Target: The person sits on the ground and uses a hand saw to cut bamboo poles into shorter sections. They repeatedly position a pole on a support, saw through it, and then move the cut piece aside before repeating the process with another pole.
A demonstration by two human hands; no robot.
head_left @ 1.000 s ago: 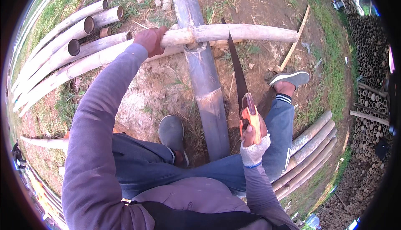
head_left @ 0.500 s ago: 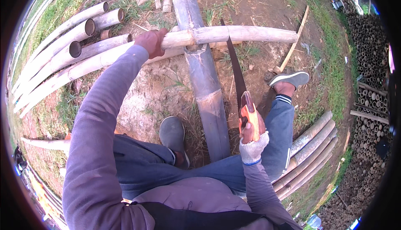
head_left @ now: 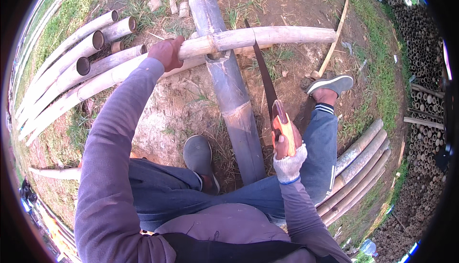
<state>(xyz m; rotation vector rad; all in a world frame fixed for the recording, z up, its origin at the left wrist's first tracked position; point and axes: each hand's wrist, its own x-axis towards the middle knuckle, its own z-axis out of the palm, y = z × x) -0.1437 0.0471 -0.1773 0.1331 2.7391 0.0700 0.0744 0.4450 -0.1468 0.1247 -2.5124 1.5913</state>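
Observation:
A pale bamboo pole (head_left: 291,35) lies crosswise in a notch of a thick grey bamboo log (head_left: 234,91). My left hand (head_left: 166,54) is closed round the pole, just left of the log. In my right hand (head_left: 289,143), which wears a glove with bare fingers, is the orange handle of a hand saw (head_left: 266,74). The dark blade crosses the pole to the right of the log, its teeth in or against the pole's side; how deep the cut goes I cannot tell. The blade's tip sticks out beyond the pole's far side.
Several cut bamboo poles (head_left: 91,45) lie at the left, open ends toward me. More poles (head_left: 361,162) rest beside my right leg. A thin bamboo strip (head_left: 336,38) lies past the pole's right end. Stacked bamboo (head_left: 423,48) lines the far right. My shoes (head_left: 198,154) flank the log.
The saw has shifted slightly along its blade's line, with its tip still past the pole. My left hand keeps its hold, and the whole view has shifted a little.

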